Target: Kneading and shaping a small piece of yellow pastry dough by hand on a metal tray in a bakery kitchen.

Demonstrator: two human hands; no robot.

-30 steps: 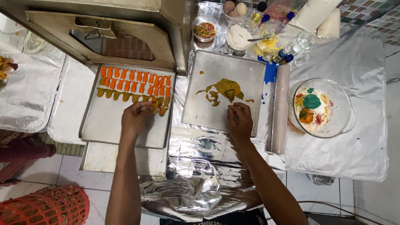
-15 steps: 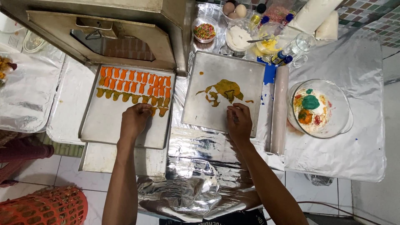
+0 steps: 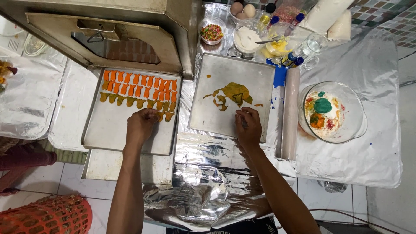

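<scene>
On foil-covered counters (image 3: 346, 173), left hand (image 3: 141, 125) pinches dough pieces (image 3: 164, 116); right hand (image 3: 248, 128) curls, fingertips touching tray (image 3: 208, 117).

Matt metal trays (image 3: 130, 138), crinkled glossy foil (image 3: 203, 190), clear glass bowl (image 3: 353, 110), smooth floor tiles (image 3: 78, 177)
</scene>
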